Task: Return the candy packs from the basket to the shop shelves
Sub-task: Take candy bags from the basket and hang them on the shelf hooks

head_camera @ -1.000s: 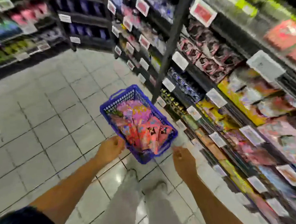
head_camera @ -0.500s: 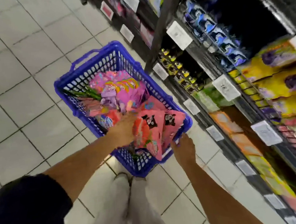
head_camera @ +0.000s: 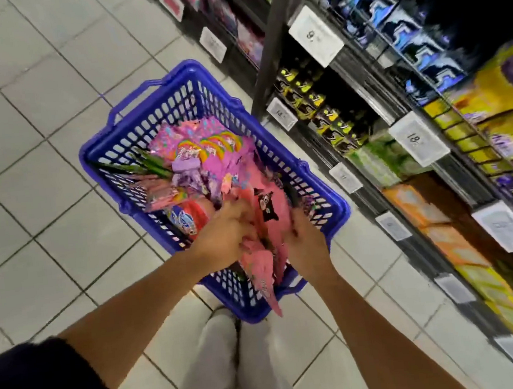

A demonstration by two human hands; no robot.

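A blue plastic basket (head_camera: 178,107) stands on the tiled floor, full of candy packs. Pink packs with a black cartoon face (head_camera: 271,215) stick up at its near end. My left hand (head_camera: 225,238) grips them from the left, and my right hand (head_camera: 305,246) holds them from the right. Further in lie pink rainbow packs (head_camera: 213,145), purple packs (head_camera: 185,169) and a red and blue pack (head_camera: 188,218). The shop shelves (head_camera: 400,136) run along the right, stocked with yellow, green, orange and blue packs.
White price tags (head_camera: 419,139) hang along the shelf edges. A dark upright post (head_camera: 274,39) stands just right of the basket. My legs in light trousers (head_camera: 234,369) are directly below the basket. Pale floor tiles (head_camera: 25,153) stretch to the left.
I have bent closer to the basket. My left hand went from the near rim into the packs, and my right hand moved from the rim onto the pink packs.
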